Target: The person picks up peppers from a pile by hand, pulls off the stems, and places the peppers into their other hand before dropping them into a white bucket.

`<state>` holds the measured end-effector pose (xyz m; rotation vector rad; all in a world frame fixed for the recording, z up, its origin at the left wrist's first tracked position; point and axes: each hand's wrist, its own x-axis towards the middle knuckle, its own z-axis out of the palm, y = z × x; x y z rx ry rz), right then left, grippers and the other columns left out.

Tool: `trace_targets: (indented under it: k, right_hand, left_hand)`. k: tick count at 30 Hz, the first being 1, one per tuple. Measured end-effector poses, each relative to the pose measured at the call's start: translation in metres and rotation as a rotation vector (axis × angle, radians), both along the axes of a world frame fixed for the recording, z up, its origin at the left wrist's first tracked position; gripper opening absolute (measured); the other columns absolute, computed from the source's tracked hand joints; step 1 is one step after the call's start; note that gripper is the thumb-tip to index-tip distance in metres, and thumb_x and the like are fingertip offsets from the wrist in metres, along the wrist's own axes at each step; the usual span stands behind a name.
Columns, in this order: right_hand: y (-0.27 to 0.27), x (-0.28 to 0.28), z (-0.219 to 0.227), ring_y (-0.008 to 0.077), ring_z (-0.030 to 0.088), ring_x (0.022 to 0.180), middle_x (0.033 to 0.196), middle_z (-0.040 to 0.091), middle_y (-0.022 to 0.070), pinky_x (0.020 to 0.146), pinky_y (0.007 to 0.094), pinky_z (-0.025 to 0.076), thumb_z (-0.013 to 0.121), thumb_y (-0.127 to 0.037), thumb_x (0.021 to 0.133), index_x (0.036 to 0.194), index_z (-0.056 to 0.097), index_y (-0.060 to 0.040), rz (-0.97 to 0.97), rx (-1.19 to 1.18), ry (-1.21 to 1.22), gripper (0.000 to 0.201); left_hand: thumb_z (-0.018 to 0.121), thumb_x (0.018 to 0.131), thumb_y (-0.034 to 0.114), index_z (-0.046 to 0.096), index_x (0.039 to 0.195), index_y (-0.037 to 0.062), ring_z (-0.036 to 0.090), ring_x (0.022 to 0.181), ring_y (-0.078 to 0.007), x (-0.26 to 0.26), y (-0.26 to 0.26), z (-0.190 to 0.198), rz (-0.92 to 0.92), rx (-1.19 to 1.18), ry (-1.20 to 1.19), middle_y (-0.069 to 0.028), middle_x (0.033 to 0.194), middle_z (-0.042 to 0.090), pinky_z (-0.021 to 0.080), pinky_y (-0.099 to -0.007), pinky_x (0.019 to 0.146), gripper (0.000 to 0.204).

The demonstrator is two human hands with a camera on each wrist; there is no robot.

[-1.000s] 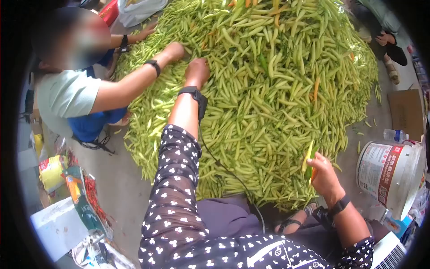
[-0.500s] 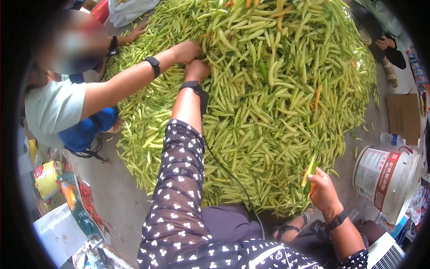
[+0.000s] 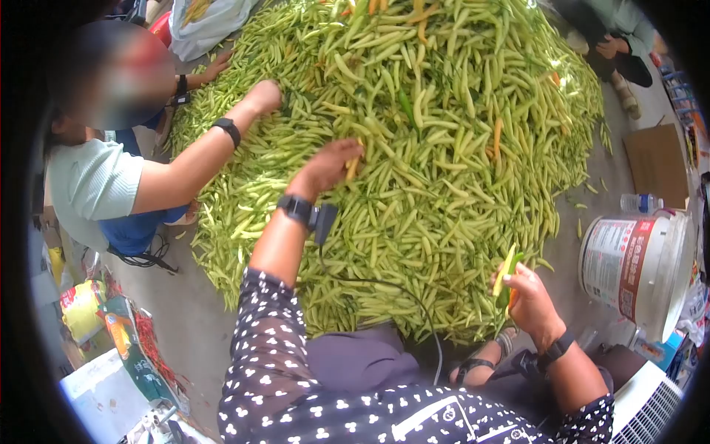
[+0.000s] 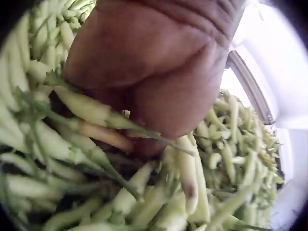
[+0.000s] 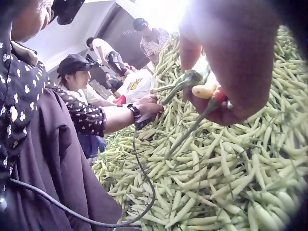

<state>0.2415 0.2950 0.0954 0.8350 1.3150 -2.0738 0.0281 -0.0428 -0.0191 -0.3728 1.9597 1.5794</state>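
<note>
My left hand (image 3: 329,166), over the middle of a heap of pale green chili peppers (image 3: 444,200), pinches a yellow-orange chili pepper (image 3: 353,164) at its fingertips. In the left wrist view the left hand (image 4: 149,72) reaches down among the chilies, its fingertips partly hidden. Near the heap's front right edge, my right hand (image 3: 534,302) grips a small bunch of chili peppers (image 3: 506,272): yellow-green, dark green and orange ones. From the right wrist, stems and a red chili end (image 5: 219,94) stick out beneath the right hand (image 5: 236,53).
A person's forearm (image 3: 196,152) reaches into the heap from the left. On the right stand a white bucket (image 3: 629,266), a plastic bottle (image 3: 640,203) and a cardboard box (image 3: 657,166). A cable (image 3: 384,283) runs from my left wrist across the heap.
My left hand has come out of the heap and back toward me, now with an orange chili showing. The other person's hand has drawn away leftward. My right hand keeps its bunch.
</note>
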Motion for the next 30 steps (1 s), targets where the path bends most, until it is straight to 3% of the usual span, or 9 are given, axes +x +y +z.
trace_targets:
  k: [2, 5, 9, 11, 17, 18, 21, 25, 30]
  right_hand:
    - [-0.001, -0.001, -0.003, 0.0214, 0.059, 0.083, 0.091, 0.058, 0.0121, 0.08, 0.0342, 0.049, 0.052, -0.009, 0.078, 0.099, 0.048, -0.0006, 0.003, -0.087, 0.026, 0.023]
    - [-0.006, -0.008, -0.005, 0.0217, 0.06, 0.081, 0.093, 0.058, 0.0131, 0.077, 0.0321, 0.049, 0.054, -0.008, 0.079, 0.103, 0.047, -0.0009, 0.037, -0.128, 0.048, 0.026]
    - [-0.017, -0.022, -0.005, 0.0189, 0.059, 0.082, 0.096, 0.058, 0.0103, 0.074, 0.0301, 0.048, 0.063, -0.015, 0.08, 0.112, 0.047, -0.0014, 0.038, -0.068, 0.052, 0.039]
    - [-0.023, -0.027, -0.003, 0.0169, 0.059, 0.082, 0.094, 0.058, 0.0077, 0.071, 0.0276, 0.048, 0.065, -0.017, 0.079, 0.111, 0.049, -0.0028, 0.067, -0.068, 0.084, 0.038]
    - [-0.01, -0.028, -0.009, 0.0139, 0.06, 0.075, 0.09, 0.058, 0.005, 0.06, 0.0234, 0.045, 0.064, -0.017, 0.079, 0.101, 0.051, -0.0053, 0.088, -0.049, 0.083, 0.028]
    - [-0.009, -0.027, -0.003, 0.014, 0.06, 0.072, 0.089, 0.058, 0.005, 0.058, 0.0246, 0.045, 0.062, -0.016, 0.08, 0.097, 0.051, -0.0067, 0.087, -0.017, 0.078, 0.022]
    - [-0.01, -0.022, -0.005, 0.0145, 0.061, 0.074, 0.088, 0.057, 0.0049, 0.058, 0.0252, 0.045, 0.06, -0.014, 0.082, 0.095, 0.051, -0.0074, 0.03, -0.058, 0.081, 0.017]
    - [-0.017, -0.02, -0.005, 0.0145, 0.059, 0.079, 0.089, 0.057, 0.0047, 0.061, 0.0261, 0.046, 0.06, -0.009, 0.08, 0.099, 0.051, -0.0049, 0.017, -0.213, 0.097, 0.022]
    - [-0.018, -0.028, -0.006, 0.0154, 0.058, 0.077, 0.088, 0.058, 0.0062, 0.068, 0.0267, 0.048, 0.063, -0.007, 0.078, 0.099, 0.052, -0.0025, 0.091, -0.079, 0.146, 0.024]
  left_hand:
    - [0.058, 0.086, 0.021, 0.053, 0.11, 0.0026, 0.057, 0.074, -0.0139, 0.033, 0.009, -0.001, -0.034, 0.485, -0.111, -0.0032, 0.092, 0.059, 0.047, -0.0258, 0.064, 0.031]
    - [0.057, 0.086, 0.018, 0.056, 0.102, 0.004, 0.054, 0.066, -0.009, 0.071, 0.043, 0.03, -0.135, 0.566, -0.13, 0.0001, 0.079, 0.056, 0.045, -0.0213, 0.058, 0.021]
    - [0.06, 0.084, 0.018, 0.06, 0.096, 0.0034, 0.056, 0.068, -0.0072, 0.109, 0.106, 0.094, -0.496, 0.254, 0.032, 0.0, 0.075, 0.059, 0.045, -0.0207, 0.062, 0.018]
    - [0.062, 0.082, 0.014, 0.06, 0.097, 0.0038, 0.056, 0.071, -0.006, 0.127, 0.131, 0.086, -0.617, 0.395, 0.061, -0.0009, 0.08, 0.062, 0.045, -0.0206, 0.064, 0.018]
    - [0.062, 0.081, 0.009, 0.059, 0.089, 0.0014, 0.056, 0.073, -0.0057, 0.133, 0.143, 0.083, -0.546, 0.377, 0.032, -0.003, 0.083, 0.064, 0.045, -0.0215, 0.065, 0.011]
    - [0.061, 0.082, 0.008, 0.058, 0.087, 0.0013, 0.056, 0.071, -0.0064, 0.132, 0.142, 0.089, -0.487, 0.269, 0.039, -0.0034, 0.081, 0.063, 0.046, -0.0223, 0.064, 0.009]
    - [0.06, 0.083, 0.009, 0.057, 0.088, 0.0015, 0.057, 0.069, -0.0068, 0.132, 0.146, 0.088, -0.231, 0.404, 0.057, -0.0035, 0.078, 0.063, 0.046, -0.0221, 0.062, 0.01]
    - [0.06, 0.084, 0.01, 0.056, 0.089, 0.0016, 0.057, 0.066, -0.0073, 0.141, 0.162, 0.097, -0.211, 0.466, 0.018, -0.0045, 0.078, 0.063, 0.047, -0.0217, 0.06, 0.011]
    - [0.059, 0.083, 0.01, 0.056, 0.092, 0.0018, 0.063, 0.07, -0.0124, 0.129, 0.148, 0.099, -0.353, 0.567, -0.043, -0.0071, 0.079, 0.064, 0.048, -0.0219, 0.056, 0.012]
